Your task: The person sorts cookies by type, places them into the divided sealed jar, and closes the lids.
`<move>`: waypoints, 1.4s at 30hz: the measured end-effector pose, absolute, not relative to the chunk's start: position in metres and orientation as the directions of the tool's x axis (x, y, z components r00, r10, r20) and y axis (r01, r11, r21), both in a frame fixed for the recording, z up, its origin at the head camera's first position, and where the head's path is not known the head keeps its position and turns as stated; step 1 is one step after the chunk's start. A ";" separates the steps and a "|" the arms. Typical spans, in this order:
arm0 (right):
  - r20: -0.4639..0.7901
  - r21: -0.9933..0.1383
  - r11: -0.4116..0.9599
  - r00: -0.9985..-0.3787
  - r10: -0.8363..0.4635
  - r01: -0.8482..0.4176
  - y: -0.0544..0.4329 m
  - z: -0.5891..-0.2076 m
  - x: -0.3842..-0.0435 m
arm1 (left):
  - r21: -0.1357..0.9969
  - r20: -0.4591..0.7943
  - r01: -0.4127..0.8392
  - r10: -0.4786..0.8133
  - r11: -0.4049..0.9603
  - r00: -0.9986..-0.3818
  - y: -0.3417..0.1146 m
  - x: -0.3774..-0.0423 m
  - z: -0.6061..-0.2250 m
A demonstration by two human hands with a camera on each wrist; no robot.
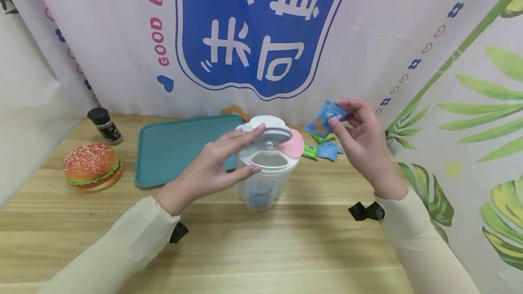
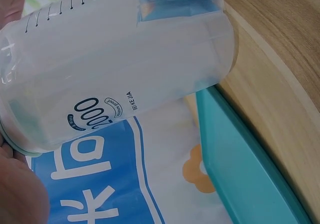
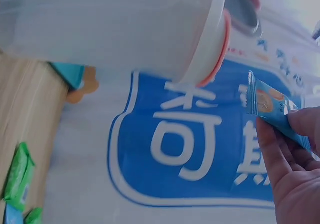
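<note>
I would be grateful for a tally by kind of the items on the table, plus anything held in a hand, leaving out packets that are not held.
Lidded container: 1
Teal tray: 1
Burger: 1
Black-capped jar: 1
Blue packet in the right hand: 1
Total: 5

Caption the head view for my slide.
Right hand holds a blue packet; left hand is at the container's raised lid.

Wood-grain table (image 1: pixel 327 248) | teal tray (image 1: pixel 175 151) | burger (image 1: pixel 91 167) | black-capped jar (image 1: pixel 108 129) | lidded container (image 1: pixel 261 189) | small packets (image 1: pixel 327 153), apparently overlapping
</note>
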State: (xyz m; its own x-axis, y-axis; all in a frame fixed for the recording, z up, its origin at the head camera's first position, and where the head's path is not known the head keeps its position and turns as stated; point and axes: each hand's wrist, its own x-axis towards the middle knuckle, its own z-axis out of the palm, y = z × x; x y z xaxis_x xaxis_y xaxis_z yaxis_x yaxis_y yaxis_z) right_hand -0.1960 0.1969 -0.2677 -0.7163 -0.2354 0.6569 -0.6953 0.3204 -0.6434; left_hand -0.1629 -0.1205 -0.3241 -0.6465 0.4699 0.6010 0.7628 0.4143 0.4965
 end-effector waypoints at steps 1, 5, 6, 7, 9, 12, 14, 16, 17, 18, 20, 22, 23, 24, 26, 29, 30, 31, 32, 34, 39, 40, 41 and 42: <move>0.670 -0.627 0.315 -0.699 -0.248 -0.713 0.194 -0.266 -0.193 | 0.498 0.602 0.764 0.470 0.411 -0.645 -0.120 -0.163 -0.324; 0.732 -0.551 0.275 -0.615 -0.294 -0.788 0.181 -0.260 -0.180 | 0.499 0.603 0.765 0.472 0.407 -0.644 -0.120 -0.163 -0.324; 0.741 -0.537 0.263 -0.597 -0.307 -0.802 0.177 -0.259 -0.177 | 0.500 0.602 0.765 0.471 0.407 -0.644 -0.120 -0.163 -0.324; 0.748 -0.524 0.251 -0.581 -0.322 -0.814 0.174 -0.258 -0.175 | 0.501 0.602 0.765 0.472 0.406 -0.644 -0.120 -0.163 -0.324; 0.757 -0.502 0.228 -0.551 -0.352 -0.834 0.168 -0.257 -0.170 | 0.503 0.598 0.761 0.470 0.411 -0.649 -0.121 -0.163 -0.324; 0.749 -0.481 0.211 -0.524 -0.405 -0.851 0.159 -0.257 -0.165 | 0.508 0.591 0.755 0.470 0.415 -0.656 -0.121 -0.162 -0.324; 0.740 -0.467 0.211 -0.510 -0.439 -0.859 0.154 -0.260 -0.164 | 0.511 0.589 0.754 0.471 0.412 -0.657 -0.121 -0.163 -0.325; 0.728 -0.450 0.222 -0.500 -0.469 -0.865 0.149 -0.264 -0.164 | 0.513 0.589 0.755 0.472 0.409 -0.656 -0.120 -0.163 -0.325; 0.724 -0.440 0.227 -0.493 -0.482 -0.869 0.146 -0.267 -0.165 | 0.514 0.590 0.756 0.473 0.406 -0.655 -0.120 -0.163 -0.325; 0.720 -0.428 0.234 -0.485 -0.496 -0.873 0.144 -0.270 -0.166 | 0.515 0.590 0.756 0.473 0.404 -0.654 -0.120 -0.163 -0.326; 0.708 -0.407 0.243 -0.472 -0.526 -0.880 0.140 -0.275 -0.167 | 0.514 0.591 0.757 0.473 0.403 -0.653 -0.121 -0.163 -0.326; 0.688 -0.398 0.257 -0.472 -0.552 -0.881 0.137 -0.280 -0.167 | 0.513 0.593 0.759 0.474 0.401 -0.652 -0.120 -0.163 -0.326; 0.673 -0.398 0.267 -0.477 -0.565 -0.878 0.136 -0.281 -0.167 | 0.513 0.594 0.760 0.474 0.400 -0.650 -0.121 -0.163 -0.326; 0.657 -0.399 0.278 -0.484 -0.578 -0.873 0.136 -0.282 -0.166 | 0.512 0.595 0.760 0.473 0.399 -0.650 -0.121 -0.163 -0.326; 0.626 -0.409 0.294 -0.500 -0.598 -0.864 0.135 -0.285 -0.165 | 0.511 0.596 0.760 0.472 0.400 -0.650 -0.120 -0.163 -0.326; 0.597 -0.420 0.309 -0.516 -0.615 -0.854 0.134 -0.287 -0.163 | 0.509 0.600 0.763 0.471 0.398 -0.647 -0.121 -0.163 -0.325; 0.594 -0.423 0.309 -0.518 -0.615 -0.852 0.135 -0.287 -0.163 | 0.510 0.600 0.762 0.470 0.399 -0.647 -0.121 -0.163 -0.325; 0.595 -0.424 0.308 -0.518 -0.615 -0.852 0.135 -0.287 -0.163 | 0.510 0.600 0.762 0.470 0.400 -0.648 -0.120 -0.163 -0.325; 0.595 -0.424 0.309 -0.520 -0.613 -0.851 0.135 -0.288 -0.163 | 0.509 0.600 0.762 0.470 0.400 -0.647 -0.120 -0.163 -0.325; 0.595 -0.427 0.315 -0.526 -0.608 -0.848 0.134 -0.287 -0.163 | 0.511 0.598 0.761 0.471 0.399 -0.649 -0.120 -0.163 -0.325; 0.594 -0.422 0.322 -0.527 -0.608 -0.847 0.134 -0.285 -0.163 | 0.515 0.591 0.756 0.471 0.404 -0.655 -0.120 -0.163 -0.326; 0.592 -0.423 0.319 -0.525 -0.612 -0.848 0.134 -0.285 -0.163 | 0.514 0.592 0.756 0.471 0.404 -0.654 -0.120 -0.163 -0.326; 0.588 -0.424 0.315 -0.523 -0.617 -0.849 0.134 -0.285 -0.164 | 0.513 0.592 0.757 0.471 0.405 -0.654 -0.120 -0.163 -0.326; 0.586 -0.425 0.310 -0.519 -0.622 -0.850 0.134 -0.285 -0.164 | 0.512 0.594 0.758 0.472 0.404 -0.652 -0.120 -0.163 -0.326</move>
State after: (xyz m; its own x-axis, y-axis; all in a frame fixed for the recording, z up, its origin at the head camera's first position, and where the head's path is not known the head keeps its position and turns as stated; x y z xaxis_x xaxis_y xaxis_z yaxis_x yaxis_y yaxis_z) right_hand -0.1638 0.1341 -0.2851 -0.5195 -0.6223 0.5856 -0.8505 0.3101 -0.4249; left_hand -0.1628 -0.1201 -0.3257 -0.6517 0.4719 0.5938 0.7585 0.4037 0.5116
